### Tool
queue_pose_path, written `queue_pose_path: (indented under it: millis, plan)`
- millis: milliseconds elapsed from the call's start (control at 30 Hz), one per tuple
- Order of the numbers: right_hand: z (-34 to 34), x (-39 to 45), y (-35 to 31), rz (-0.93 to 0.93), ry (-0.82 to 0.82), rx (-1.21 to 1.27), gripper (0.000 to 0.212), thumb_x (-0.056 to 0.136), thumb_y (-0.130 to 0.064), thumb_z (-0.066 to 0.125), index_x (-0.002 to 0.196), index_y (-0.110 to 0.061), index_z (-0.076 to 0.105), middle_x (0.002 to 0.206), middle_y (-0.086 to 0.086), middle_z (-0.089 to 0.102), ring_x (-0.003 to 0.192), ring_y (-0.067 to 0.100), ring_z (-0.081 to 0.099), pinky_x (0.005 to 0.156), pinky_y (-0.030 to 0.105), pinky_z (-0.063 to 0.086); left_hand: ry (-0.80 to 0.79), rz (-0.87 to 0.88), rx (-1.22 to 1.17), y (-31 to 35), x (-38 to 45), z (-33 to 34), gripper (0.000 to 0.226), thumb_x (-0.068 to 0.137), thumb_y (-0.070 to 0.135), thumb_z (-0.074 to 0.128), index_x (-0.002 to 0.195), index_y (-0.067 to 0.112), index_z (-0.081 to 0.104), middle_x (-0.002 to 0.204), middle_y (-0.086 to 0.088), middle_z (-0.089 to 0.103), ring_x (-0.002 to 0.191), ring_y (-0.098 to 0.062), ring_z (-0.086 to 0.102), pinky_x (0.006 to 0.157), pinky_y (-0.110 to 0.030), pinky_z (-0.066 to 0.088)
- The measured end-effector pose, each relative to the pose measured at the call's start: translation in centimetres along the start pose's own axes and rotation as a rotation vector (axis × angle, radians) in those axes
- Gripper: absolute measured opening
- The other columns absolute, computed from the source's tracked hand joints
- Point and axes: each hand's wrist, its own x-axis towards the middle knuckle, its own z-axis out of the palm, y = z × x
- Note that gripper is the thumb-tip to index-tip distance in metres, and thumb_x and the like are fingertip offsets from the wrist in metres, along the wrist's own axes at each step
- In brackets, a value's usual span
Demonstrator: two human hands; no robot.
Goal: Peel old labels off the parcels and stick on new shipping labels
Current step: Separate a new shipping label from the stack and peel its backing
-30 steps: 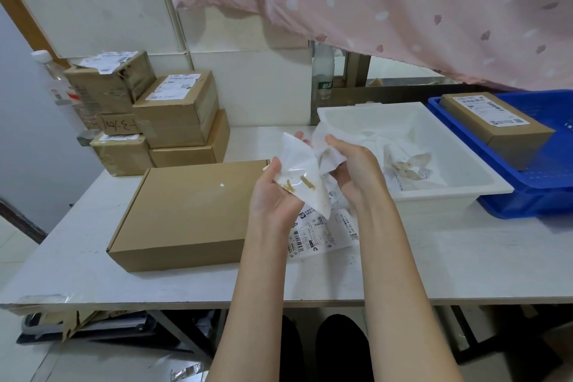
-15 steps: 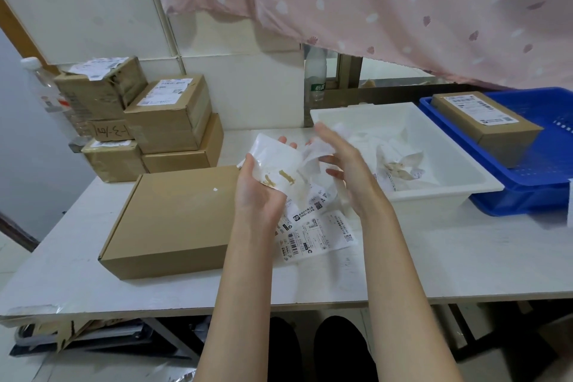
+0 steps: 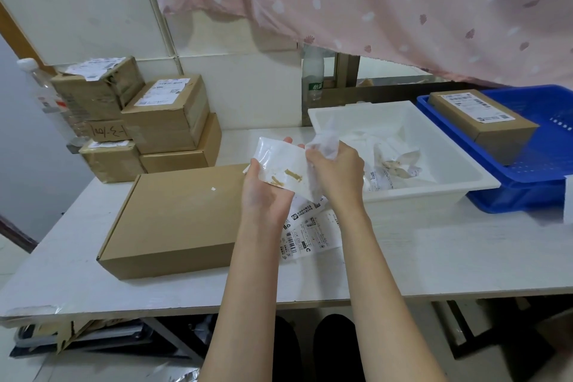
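Note:
A flat brown parcel [image 3: 176,220] lies on the white table [image 3: 449,260] at the left, its top bare except for a tiny white scrap. Just right of it, above the table, my left hand [image 3: 263,192] holds a peeled old label [image 3: 279,164], sticky side up with brown cardboard bits stuck to it. My right hand [image 3: 336,170] grips the label's crumpled right end. Fresh printed shipping labels [image 3: 313,232] lie on the table under my hands.
A white tray [image 3: 434,195] with crumpled peeled labels stands right of my hands. A blue basket [image 3: 527,195] at the far right holds a labelled parcel [image 3: 483,121]. Several stacked parcels [image 3: 148,121] sit at the back left. A pink curtain [image 3: 372,3] hangs above.
My right hand, open half a second ago, has closed on the right end of the peeled label. Both hands still hold it in about the same spot above the table.

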Motion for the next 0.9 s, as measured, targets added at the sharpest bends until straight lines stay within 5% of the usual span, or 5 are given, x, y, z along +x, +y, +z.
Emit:
queue_pose_path:
  millis: [200,333,467,667,900]
  plan:
    - [-0.9,0.6,0.5,0.187,0.073,0.280,0.008,0.080,-0.015,0.067,0.074,-0.020,0.064,0.084,-0.003,0.070,0.085,0.020,0.065,0.086,0.040,0.052,0.015,0.029,-0.073,0.1,0.4,-0.9,0.044,0.105,0.024,0.034,0.133,-0.004,0.054,0.123,-0.024,0.065,0.118,-0.034,0.058,0.113,-0.047,0.035]
    - [-2.6,2.0,1.1,0.184,0.187,0.214,0.022,0.083,-0.027,0.067,0.099,-0.012,0.066,0.104,0.002,0.069,0.100,0.023,0.063,0.092,0.042,0.050,0.072,0.099,0.000,1.2,0.5,-1.5,0.038,0.104,0.020,0.038,0.130,-0.002,0.055,0.129,-0.016,0.062,0.120,-0.031,0.058,0.112,-0.047,0.037]
    - [-3.1,2.4,1.8,0.164,0.150,0.095,0.012,0.086,-0.026,0.060,0.078,-0.020,0.054,0.110,0.008,0.061,0.105,0.028,0.058,0.091,0.044,0.049,0.173,0.079,0.083,0.2,0.1,-0.7,0.039,0.105,0.027,0.043,0.133,0.003,0.054,0.127,-0.015,0.063,0.109,-0.031,0.062,0.101,-0.047,0.047]
    - [-4.7,2.7,2.0,0.147,0.241,-0.014,0.057,0.086,-0.018,0.065,0.135,-0.007,0.039,0.098,0.003,0.064,0.101,0.022,0.061,0.083,0.035,0.045,0.201,0.077,0.156,-0.3,-0.1,-0.5,0.026,0.105,0.024,0.043,0.111,0.005,0.060,0.104,-0.012,0.065,0.094,-0.026,0.062,0.098,-0.042,0.046]
    - [-5.3,3.1,2.7,0.181,0.191,-0.046,0.072,0.085,-0.033,0.071,0.141,-0.010,0.033,0.131,0.008,0.057,0.117,0.027,0.055,0.096,0.042,0.048,0.128,0.055,0.344,-0.9,-0.2,-0.2,0.024,0.103,0.022,0.045,0.102,0.005,0.062,0.092,-0.009,0.066,0.086,-0.022,0.064,0.075,-0.035,0.050]
